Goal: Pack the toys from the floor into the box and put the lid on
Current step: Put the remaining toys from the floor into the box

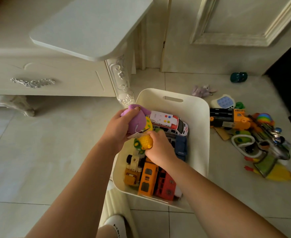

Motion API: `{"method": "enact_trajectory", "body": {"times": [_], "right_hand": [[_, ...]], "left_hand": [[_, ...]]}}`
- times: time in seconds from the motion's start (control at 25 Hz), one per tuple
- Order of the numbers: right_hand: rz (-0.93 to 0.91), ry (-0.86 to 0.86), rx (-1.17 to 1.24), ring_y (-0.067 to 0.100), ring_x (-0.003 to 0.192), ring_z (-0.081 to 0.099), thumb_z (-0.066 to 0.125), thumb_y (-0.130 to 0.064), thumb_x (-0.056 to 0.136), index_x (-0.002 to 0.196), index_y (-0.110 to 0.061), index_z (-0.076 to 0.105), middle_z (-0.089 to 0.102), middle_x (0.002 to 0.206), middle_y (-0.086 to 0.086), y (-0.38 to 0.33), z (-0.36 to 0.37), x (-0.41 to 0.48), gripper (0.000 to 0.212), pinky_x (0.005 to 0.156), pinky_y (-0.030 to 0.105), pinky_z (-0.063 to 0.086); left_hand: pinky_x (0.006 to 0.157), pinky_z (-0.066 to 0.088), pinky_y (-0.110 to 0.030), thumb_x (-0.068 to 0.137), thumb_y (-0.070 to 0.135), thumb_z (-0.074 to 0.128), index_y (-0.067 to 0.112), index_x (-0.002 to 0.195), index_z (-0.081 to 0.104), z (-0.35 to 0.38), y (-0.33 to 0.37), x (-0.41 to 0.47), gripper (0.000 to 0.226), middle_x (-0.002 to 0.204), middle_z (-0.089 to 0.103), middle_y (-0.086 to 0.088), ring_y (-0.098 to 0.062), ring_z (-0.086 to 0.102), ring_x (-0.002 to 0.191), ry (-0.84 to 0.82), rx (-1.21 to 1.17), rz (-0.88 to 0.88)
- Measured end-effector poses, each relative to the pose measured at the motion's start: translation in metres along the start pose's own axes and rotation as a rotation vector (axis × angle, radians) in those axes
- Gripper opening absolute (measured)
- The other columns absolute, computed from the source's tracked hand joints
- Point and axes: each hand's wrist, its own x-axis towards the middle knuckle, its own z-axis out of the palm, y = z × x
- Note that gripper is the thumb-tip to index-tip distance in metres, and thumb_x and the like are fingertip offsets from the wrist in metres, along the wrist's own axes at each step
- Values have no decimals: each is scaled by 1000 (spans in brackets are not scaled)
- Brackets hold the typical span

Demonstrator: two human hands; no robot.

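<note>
A white plastic box (199, 127) with a handle slot stands on the tiled floor. Inside lie a white ambulance (170, 122), an orange bus (147, 179), a red truck (166, 186), a yellow vehicle (132, 170) and a blue toy (180, 148). Over the box's left side, my left hand (117, 129) grips a purple plush toy (137, 120) with a paper tag. My right hand (158, 148) holds a yellow corn toy (144, 143) with green leaves, just below the plush. A ribbed white lid (113, 205) lies partly under the box's near corner.
To the right of the box a pile of toys lies on the floor: an orange truck (230, 117), a rainbow ball (264, 117), a rubber chicken (278, 174), a pale game pad (224, 101). Farther back lie a lilac plush (203, 91) and a teal toy (238, 77). A white cabinet (55, 78) stands left.
</note>
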Motion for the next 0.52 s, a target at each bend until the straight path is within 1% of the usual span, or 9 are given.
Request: {"method": "enact_trajectory", "body": {"times": [0.04,0.08,0.16,0.2,0.24,0.32,0.36,0.44,0.52], "right_hand": [[-49,8,-62,21,99,51,66,-11,79,134,-26,41,38,119,4,-4,3,2,62,69,28,46],[-56,14,-60,20,97,51,63,-6,81,137,-26,39,38,120,5,-5,5,5,64,68,29,47],[63,73,105,22,100,54,54,-1,85,143,-30,34,40,129,7,-5,3,18,67,72,31,50],[123,124,181,24,105,55,51,-5,90,145,-32,33,40,134,9,-5,2,26,64,75,32,52],[164,158,205,26,109,56,50,-14,94,146,-31,32,39,137,11,-5,2,34,58,78,31,51],[212,162,163,29,112,56,56,-28,95,146,-27,33,34,139,13,-6,4,49,56,80,27,45],[226,176,133,30,112,56,60,-30,93,145,-25,35,33,139,14,-6,6,55,58,82,27,45],[230,206,135,32,115,55,62,-28,92,142,-22,40,35,138,15,-3,11,65,55,91,32,47],[180,211,170,30,116,55,55,-24,96,139,-18,46,49,130,13,1,16,70,44,92,35,47]], "left_hand": [[70,54,-36,93,36,57,10,115,68,-2,0,1,36,98,69,-1,-18,64,77,7,-7,-5],[72,55,-38,93,36,57,10,115,68,-4,0,2,36,99,69,-2,-19,64,79,8,-8,-6],[77,55,-42,94,35,55,12,112,70,-6,3,1,33,95,69,2,-21,62,82,-6,3,8],[80,55,-45,95,35,54,12,111,71,-8,4,1,32,94,69,2,-22,62,83,-6,9,16],[84,55,-48,95,35,53,13,110,71,-11,5,2,32,96,69,2,-23,61,85,-4,13,24],[89,52,-54,95,35,54,12,112,70,-16,7,3,33,102,67,-3,-25,61,87,6,1,28],[89,52,-55,94,36,55,11,113,70,-18,7,4,34,106,65,-5,-25,61,88,10,-4,27],[86,53,-50,95,36,54,12,111,70,-20,8,3,33,108,64,-6,-25,61,89,0,6,32],[78,54,-43,96,36,52,14,110,71,-19,9,2,32,109,63,-6,-23,61,88,-9,41,43]]}}
